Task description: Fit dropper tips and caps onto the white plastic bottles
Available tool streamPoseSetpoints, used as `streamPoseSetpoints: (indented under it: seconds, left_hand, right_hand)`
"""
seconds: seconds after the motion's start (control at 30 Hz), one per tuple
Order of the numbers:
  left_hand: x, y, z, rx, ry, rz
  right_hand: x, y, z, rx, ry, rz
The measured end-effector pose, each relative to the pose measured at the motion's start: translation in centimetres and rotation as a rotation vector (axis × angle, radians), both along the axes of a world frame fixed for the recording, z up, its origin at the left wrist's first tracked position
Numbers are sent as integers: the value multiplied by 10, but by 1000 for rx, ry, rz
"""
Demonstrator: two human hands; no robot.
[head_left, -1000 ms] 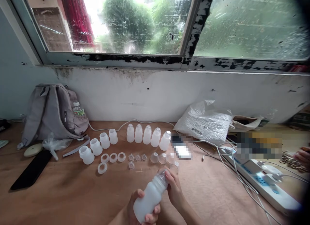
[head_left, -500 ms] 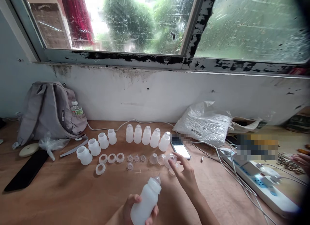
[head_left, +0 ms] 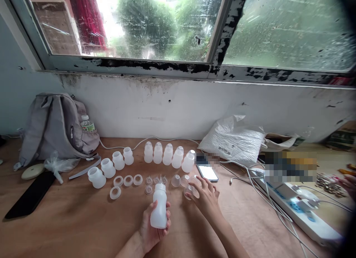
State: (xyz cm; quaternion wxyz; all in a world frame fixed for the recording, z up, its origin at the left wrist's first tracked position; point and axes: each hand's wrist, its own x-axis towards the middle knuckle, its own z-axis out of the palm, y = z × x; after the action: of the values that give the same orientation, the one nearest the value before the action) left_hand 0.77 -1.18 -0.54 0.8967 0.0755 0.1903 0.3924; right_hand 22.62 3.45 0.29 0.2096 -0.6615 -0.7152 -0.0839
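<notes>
My left hand (head_left: 150, 222) is wrapped round a frosted white baby bottle (head_left: 159, 209), held nearly upright with a clear teat on top. At the clear dome caps on the table, my right hand (head_left: 205, 197) has its thumb and fingers round one clear bottle cap (head_left: 190, 192). Its fingers partly cover another cap behind. Two more caps (head_left: 175, 181) lie to the left. Clear teats (head_left: 148, 190) lie beyond the held bottle, partly hidden by it. White collar rings (head_left: 115, 192) and open bottles (head_left: 96, 177) are further left.
Several capped bottles (head_left: 167, 155) stand in a row at the back. Right of them lie a phone (head_left: 208, 172), a silvery plastic bag (head_left: 232, 139) and a power strip (head_left: 303, 213) with cables. A grey backpack (head_left: 55, 128) and a black flat object (head_left: 30, 197) are at left. Another person's hand shows at far right.
My left hand has brought the bottle up and left, turning it more upright. My right hand has lowered onto the caps, and the nearest cap has shifted left with it.
</notes>
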Motion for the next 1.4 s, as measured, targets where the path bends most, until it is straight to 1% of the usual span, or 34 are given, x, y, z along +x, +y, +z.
streamPoseSetpoints:
  seconds: [0.07,0.13,0.2,0.23,0.27,0.33,0.37,0.4,0.43,0.47,0.53,0.6,0.67,0.73,0.8,0.9,0.97,1.03,1.1,1.17,1.2,1.23,1.3,1.4]
  left_hand:
    - [1,-1,3,29,71,-2]
    - [3,-3,8,94,166,0]
    - [5,-6,14,209,303,10]
    - [6,-7,16,291,396,19]
    - [6,-9,18,397,501,33]
    - [6,-12,21,641,728,62]
    - [5,-13,21,753,836,74]
    - [4,-15,22,846,939,90]
    - [3,-16,23,913,1040,109]
    - [2,-17,24,948,1131,123]
    - [1,-18,29,978,1231,100]
    - [0,-17,36,979,1177,4]
    - [0,-15,42,943,1033,-90]
    - [-1,-13,42,869,896,-144]
    - [-1,-13,32,728,712,-235]
    - [-1,-14,7,445,266,-406]
    - [-2,-15,-6,329,-4,-453]
    - [-5,-15,-9,302,-149,-437]
    - [-10,-15,-5,331,-156,-353]
    - [-15,-14,1,386,-54,-275]
    - [-16,-13,4,413,16,-259]
    - [-16,-12,6,435,83,-261]
    - [-15,-9,6,436,183,-308]
    - [-11,-6,5,382,246,-375]
  right_hand:
    - [0,0,1,-4,21,3]
    - [-2,-1,7,38,91,8]
    - [-8,-5,17,108,235,54]
    - [-12,-8,22,123,333,99]
    - [-17,-13,27,98,444,165]
    - [-31,-22,33,-69,648,293]
    - [-38,-27,34,-152,714,364]
    - [-45,-31,34,-202,753,410]
    - [-51,-35,33,-227,777,431]
    - [-57,-37,32,-238,797,433]
    - [-64,-40,28,-236,839,412]
    - [-67,-40,26,-235,894,404]
    - [-68,-40,25,-243,957,406]
    - [-67,-41,26,-255,1014,391]
    - [-68,-43,28,-284,1074,400]
    - [-68,-45,32,-392,1223,531]
    - [-68,-43,33,-485,1345,645]
    - [-66,-37,32,-518,1410,664]
    - [-62,-31,28,-504,1415,597]
    - [-58,-26,24,-480,1446,524]
    - [-56,-25,22,-477,1480,515]
    - [-55,-24,20,-474,1521,522]
    - [-54,-25,19,-454,1580,538]
    - [-54,-28,18,-441,1598,520]
